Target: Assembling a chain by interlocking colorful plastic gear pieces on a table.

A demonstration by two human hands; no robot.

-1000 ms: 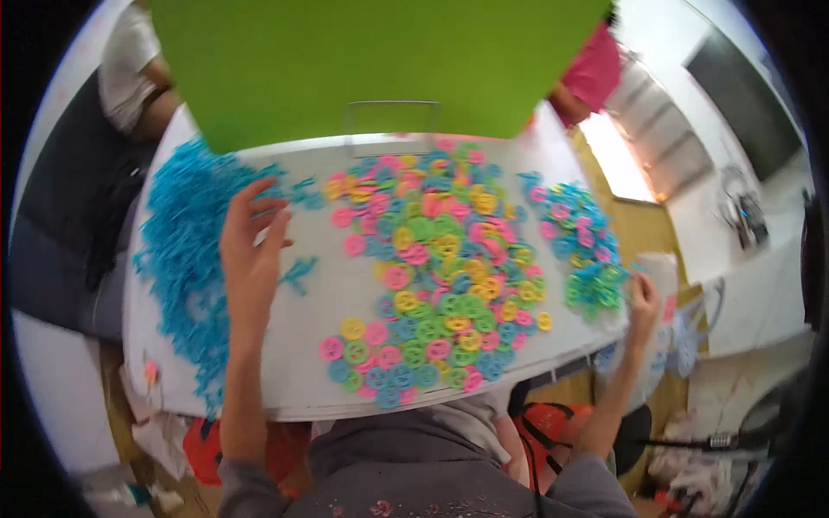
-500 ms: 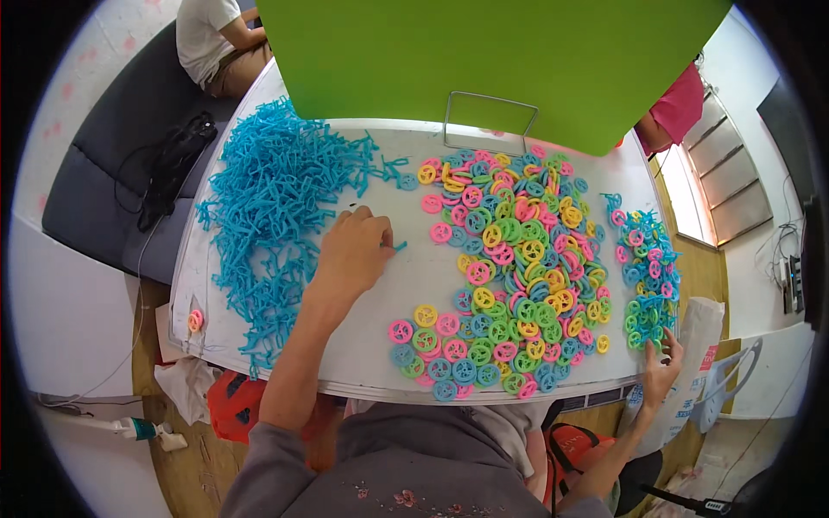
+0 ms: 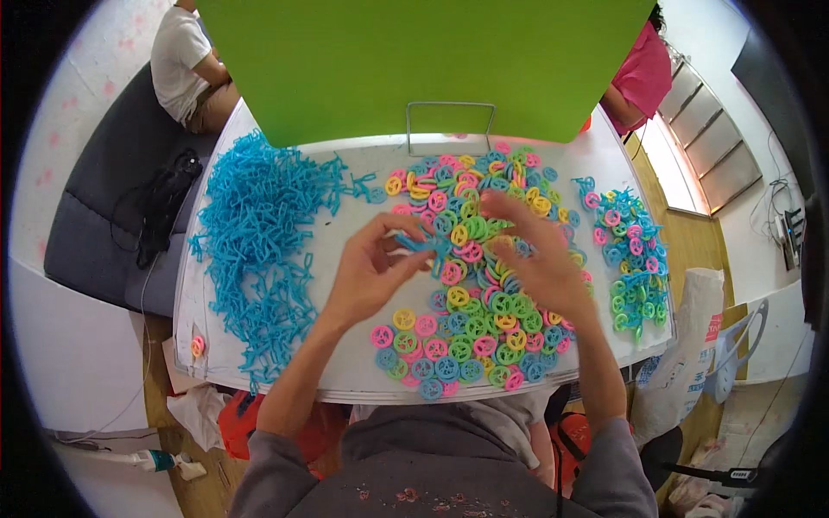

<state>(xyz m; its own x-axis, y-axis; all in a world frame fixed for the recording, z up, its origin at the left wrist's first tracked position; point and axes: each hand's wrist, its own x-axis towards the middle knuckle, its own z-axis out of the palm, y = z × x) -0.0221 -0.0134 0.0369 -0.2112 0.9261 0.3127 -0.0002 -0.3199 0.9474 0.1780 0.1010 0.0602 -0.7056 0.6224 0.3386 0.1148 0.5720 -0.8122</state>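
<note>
Largest first: a green board [image 3: 423,69] fills the upper middle of the frame, a white table [image 3: 352,363] below it. On the table, a heap of blue plastic pieces [image 3: 259,216] at left; loose spoked rings [image 3: 501,304] in pink, yellow, green and blue through the centre; a smaller cluster of rings mixed with blue pieces [image 3: 637,259] at right. A white sack [image 3: 682,345] stands off the table's right edge. A wire frame [image 3: 451,104] stands against the board.

Hands: the left hand [image 3: 367,268] is at frame centre, by the left edge of the loose rings, thumb and fingertips pinched narrow on a blue piece [image 3: 413,245]. Cannot tell whether one piece or more; blurred. The right hand [image 3: 544,263] is over the rings, thumb and fingers well parted; nothing seen between them, palm hidden.

Change: half a second ago the right hand was at the right-hand cluster; it is now near the left hand. Left hand has lifted from the bare strip. Handling therefore centres on the pinched blue piece.

Writing: red and blue printing on the sack, not transcribed. No label noticed on rings or blue pieces.
</note>
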